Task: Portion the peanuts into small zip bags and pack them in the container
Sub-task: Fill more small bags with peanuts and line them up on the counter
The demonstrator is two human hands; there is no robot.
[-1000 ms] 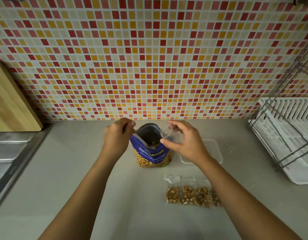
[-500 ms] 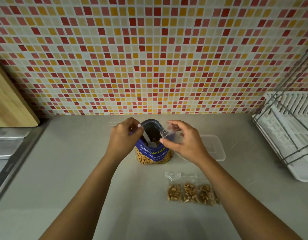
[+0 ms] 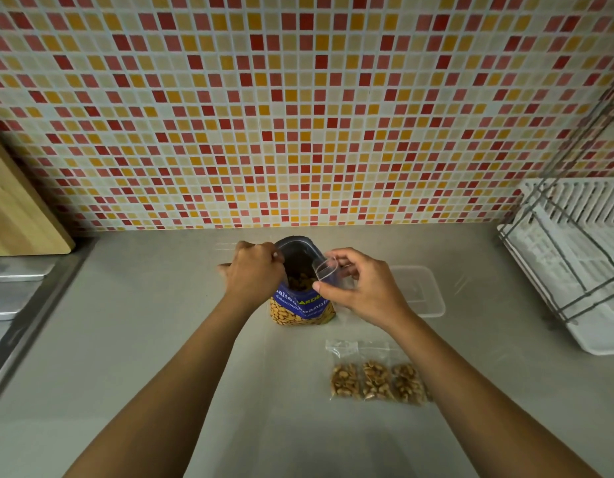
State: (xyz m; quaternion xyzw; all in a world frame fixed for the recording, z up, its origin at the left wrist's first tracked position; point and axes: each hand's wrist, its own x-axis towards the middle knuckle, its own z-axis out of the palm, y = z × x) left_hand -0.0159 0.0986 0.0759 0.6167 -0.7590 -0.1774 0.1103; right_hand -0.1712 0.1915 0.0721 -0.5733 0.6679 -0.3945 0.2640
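The upright blue foil peanut bag (image 3: 300, 301) in the middle of the scene carries white lettering, partly hidden, reading "alted" and "eanut", with yellow-green "ARDE" between them. A smaller white line there is too small to read.

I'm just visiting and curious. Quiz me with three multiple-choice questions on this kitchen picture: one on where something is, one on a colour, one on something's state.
1. Where do the filled small bags lie?
A. in the dish rack
B. on the counter, nearer the person than the peanut bag
C. in the sink

2. What colour is the peanut bag's label?
A. green
B. red
C. blue

3. How is the small zip bag in the right hand?
A. held open
B. sealed and full
C. crumpled into a ball

Answers:
1 B, they lie in a row on the grey counter.
2 C, the lettered band is blue.
3 A, its clear mouth gapes between thumb and fingers.
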